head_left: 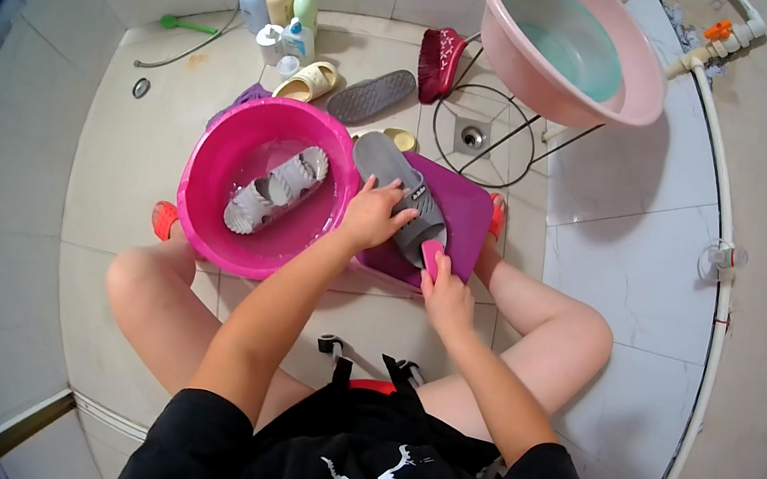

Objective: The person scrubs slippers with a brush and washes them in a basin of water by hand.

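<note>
A dark grey slide slipper (393, 168) lies on a purple stool (461, 202) between my knees. My left hand (374, 214) rests on the slipper's strap and side, fingers spread over it. My right hand (447, 296) grips a pink brush (431, 256) against the heel end of the slipper. To the left stands a bright pink basin (199, 178) with some water in it. Inside the basin lies a light grey sandal (298, 175), with another light grey sandal (249, 207) beside it.
Several pump bottles (278, 1) stand by the back wall. A cream slipper (308, 82), a grey slipper (372, 97) and a red brush (440, 64) lie behind the stool. A pale pink basin (648, 81) sits on a wire stand (436, 137) near a floor drain (471, 136).
</note>
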`<action>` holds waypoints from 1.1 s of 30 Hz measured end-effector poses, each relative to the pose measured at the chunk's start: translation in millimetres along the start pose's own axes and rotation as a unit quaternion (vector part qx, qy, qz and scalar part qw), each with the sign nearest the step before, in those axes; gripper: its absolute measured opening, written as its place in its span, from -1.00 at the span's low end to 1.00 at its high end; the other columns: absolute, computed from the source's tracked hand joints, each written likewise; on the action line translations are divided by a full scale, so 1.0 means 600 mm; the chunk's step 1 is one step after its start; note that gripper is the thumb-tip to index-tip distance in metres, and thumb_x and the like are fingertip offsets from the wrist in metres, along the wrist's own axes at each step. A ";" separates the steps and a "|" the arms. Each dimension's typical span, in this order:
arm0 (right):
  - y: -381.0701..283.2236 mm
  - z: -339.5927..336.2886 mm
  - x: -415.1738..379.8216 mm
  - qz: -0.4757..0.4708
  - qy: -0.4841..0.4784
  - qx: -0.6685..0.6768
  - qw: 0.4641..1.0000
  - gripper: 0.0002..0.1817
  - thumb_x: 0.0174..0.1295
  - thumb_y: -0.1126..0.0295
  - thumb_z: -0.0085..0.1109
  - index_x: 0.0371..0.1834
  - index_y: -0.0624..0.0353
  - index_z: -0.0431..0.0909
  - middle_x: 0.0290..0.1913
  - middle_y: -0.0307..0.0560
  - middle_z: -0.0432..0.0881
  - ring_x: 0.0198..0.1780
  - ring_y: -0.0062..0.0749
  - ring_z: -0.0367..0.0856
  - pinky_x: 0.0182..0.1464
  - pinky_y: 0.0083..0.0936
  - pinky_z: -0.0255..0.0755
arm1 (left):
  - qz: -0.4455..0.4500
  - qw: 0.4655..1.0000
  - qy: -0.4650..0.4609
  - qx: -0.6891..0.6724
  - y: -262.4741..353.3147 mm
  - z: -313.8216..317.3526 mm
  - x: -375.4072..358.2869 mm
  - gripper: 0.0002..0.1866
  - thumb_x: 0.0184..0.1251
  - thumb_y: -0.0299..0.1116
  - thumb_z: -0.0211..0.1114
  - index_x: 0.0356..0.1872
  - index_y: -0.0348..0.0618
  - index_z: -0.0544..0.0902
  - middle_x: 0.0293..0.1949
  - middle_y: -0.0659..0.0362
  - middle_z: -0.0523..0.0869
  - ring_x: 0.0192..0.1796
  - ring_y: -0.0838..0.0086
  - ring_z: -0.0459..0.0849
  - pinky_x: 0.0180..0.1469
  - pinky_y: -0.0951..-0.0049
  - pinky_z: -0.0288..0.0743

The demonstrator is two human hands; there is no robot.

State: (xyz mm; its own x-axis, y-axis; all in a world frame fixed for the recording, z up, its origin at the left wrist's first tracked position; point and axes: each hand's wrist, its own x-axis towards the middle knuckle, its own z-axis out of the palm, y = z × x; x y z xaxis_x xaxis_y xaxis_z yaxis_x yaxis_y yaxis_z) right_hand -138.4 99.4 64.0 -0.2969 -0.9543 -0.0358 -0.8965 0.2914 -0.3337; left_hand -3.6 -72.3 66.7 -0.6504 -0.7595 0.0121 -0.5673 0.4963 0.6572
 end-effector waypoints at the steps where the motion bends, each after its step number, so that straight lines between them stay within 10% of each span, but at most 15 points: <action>1: -0.003 0.003 0.014 -0.001 -0.002 -0.001 1.000 -0.58 0.29 0.15 0.06 0.13 0.07 0.31 -0.54 0.22 0.59 -0.49 0.18 0.62 -0.45 0.01 0.50 | 0.010 1.000 0.015 0.004 -0.002 0.005 -0.001 -0.56 0.32 -0.05 0.17 -0.05 -0.26 0.61 0.01 -0.13 0.63 0.26 0.19 0.48 0.39 0.03 0.12; 21: 0.020 -0.038 0.030 -0.091 -0.089 -0.013 0.992 -0.56 0.28 0.12 0.06 0.18 -0.01 0.35 -0.50 0.13 0.63 -0.49 0.10 0.64 -0.45 0.01 0.49 | 0.011 1.000 0.025 -0.014 -0.011 0.012 0.005 -0.68 0.33 -0.15 0.17 -0.35 -0.26 0.51 -0.07 -0.18 0.63 0.18 0.07 0.51 0.40 -0.02 0.10; 29: 0.029 -0.006 0.097 -0.171 0.049 -0.103 0.979 -0.56 0.26 0.10 0.11 0.16 -0.01 0.40 -0.53 0.07 0.54 -0.55 -0.01 0.62 -0.53 -0.17 0.52 | 0.017 1.000 0.009 0.016 -0.014 0.006 0.007 -0.69 0.33 -0.17 0.17 -0.36 -0.26 0.51 -0.08 -0.14 0.64 0.22 0.10 0.48 0.38 -0.01 0.15; 33: 0.056 -0.034 0.037 -0.071 0.004 -0.088 0.994 -0.54 0.26 0.12 0.10 0.18 0.02 0.37 -0.53 0.10 0.56 -0.54 0.03 0.62 -0.51 -0.10 0.52 | 0.006 0.999 -0.032 0.037 -0.011 0.002 0.009 -0.61 0.35 -0.16 0.13 -0.02 -0.30 0.57 0.08 -0.11 0.59 0.29 0.16 0.43 0.39 0.00 0.11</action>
State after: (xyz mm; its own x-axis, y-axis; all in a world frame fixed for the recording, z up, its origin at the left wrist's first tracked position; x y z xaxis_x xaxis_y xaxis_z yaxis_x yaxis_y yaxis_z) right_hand -181.6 89.2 71.3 -0.1646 -0.9863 0.0081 -0.9730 0.1611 -0.1651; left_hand -4.0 -79.1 61.3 -0.6869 -0.7261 -0.0306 -0.5935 0.5362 0.6003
